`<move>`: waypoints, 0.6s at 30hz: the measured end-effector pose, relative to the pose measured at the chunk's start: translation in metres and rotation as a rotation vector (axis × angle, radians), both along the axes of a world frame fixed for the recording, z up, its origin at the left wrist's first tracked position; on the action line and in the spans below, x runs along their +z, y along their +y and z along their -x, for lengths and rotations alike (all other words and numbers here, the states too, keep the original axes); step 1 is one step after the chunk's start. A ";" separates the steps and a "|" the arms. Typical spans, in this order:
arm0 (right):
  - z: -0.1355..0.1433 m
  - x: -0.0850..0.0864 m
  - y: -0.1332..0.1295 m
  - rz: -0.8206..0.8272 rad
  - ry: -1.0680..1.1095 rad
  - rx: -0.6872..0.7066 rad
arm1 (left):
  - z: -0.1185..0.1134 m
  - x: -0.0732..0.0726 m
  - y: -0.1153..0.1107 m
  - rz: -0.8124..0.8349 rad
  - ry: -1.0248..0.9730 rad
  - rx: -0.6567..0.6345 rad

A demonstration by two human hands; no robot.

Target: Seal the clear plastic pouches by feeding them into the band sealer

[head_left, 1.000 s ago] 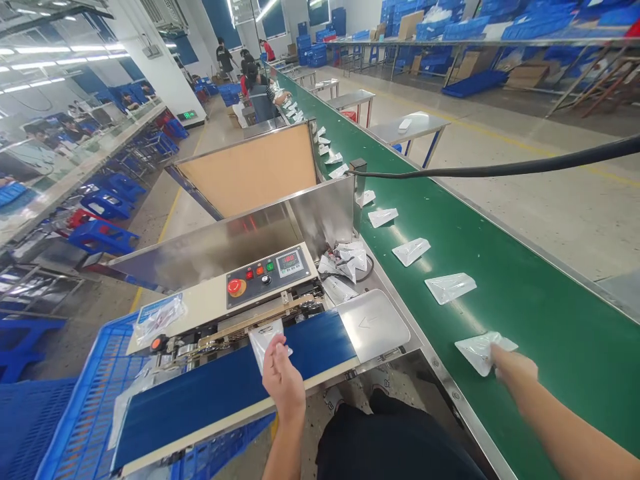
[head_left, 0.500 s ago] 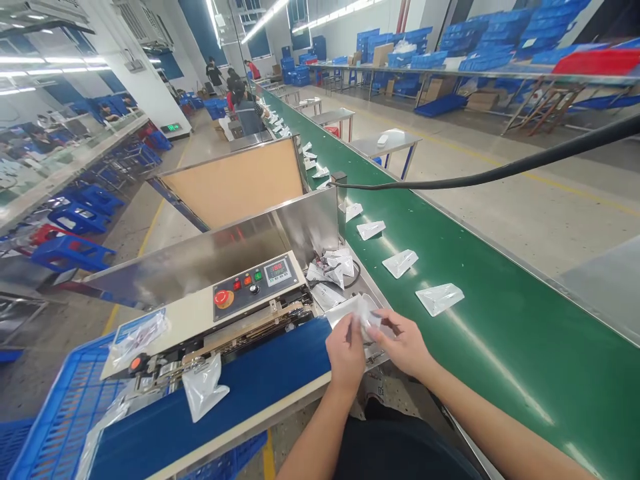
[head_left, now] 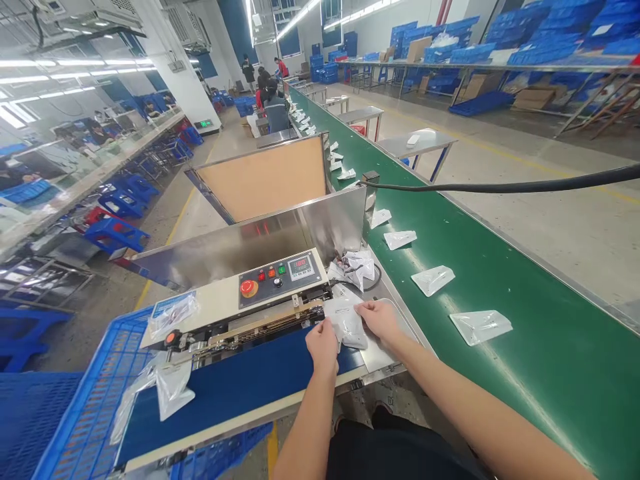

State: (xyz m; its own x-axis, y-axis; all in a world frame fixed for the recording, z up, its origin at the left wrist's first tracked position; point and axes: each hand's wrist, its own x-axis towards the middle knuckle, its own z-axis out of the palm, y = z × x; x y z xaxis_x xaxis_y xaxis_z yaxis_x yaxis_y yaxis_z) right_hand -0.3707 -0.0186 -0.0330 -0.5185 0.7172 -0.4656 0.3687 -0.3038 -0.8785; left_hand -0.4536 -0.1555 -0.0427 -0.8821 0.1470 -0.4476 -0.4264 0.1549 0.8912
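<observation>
A white plastic bag (head_left: 349, 328) is stretched between my two hands at the right end of the sealing machine (head_left: 280, 280). My left hand (head_left: 323, 345) pinches its left edge, above the blue belt (head_left: 240, 383). My right hand (head_left: 381, 321) grips the bag's upper right corner with closed fingers. The bag's top edge lies close to the machine's feed opening. Another white bag (head_left: 173, 390) hangs from the machine's left end over the blue belt. Several bags (head_left: 357, 268) lie piled on the metal tray behind my hands.
A green conveyor (head_left: 480, 267) with spaced white bags (head_left: 481, 327) runs along the right. A metal panel (head_left: 320, 223) stands behind the machine. Below its left end is a blue basket (head_left: 95, 380). A black cable (head_left: 500, 188) crosses over the conveyor. People (head_left: 275, 110) sit far ahead.
Both hands have brought the bag to the machine's feed end, where it is now spread flat. The bag at the left end has moved left along the belt. The view has turned left.
</observation>
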 end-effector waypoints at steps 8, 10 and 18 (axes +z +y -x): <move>0.030 -0.009 -0.040 0.045 0.120 0.186 | 0.022 -0.004 -0.048 -0.030 0.024 0.154; 0.006 -0.009 -0.036 -0.046 0.115 0.254 | 0.030 -0.005 -0.063 -0.020 0.016 0.193; -0.187 -0.037 0.111 -0.673 -0.591 -0.509 | 0.046 0.013 -0.136 0.152 0.355 0.428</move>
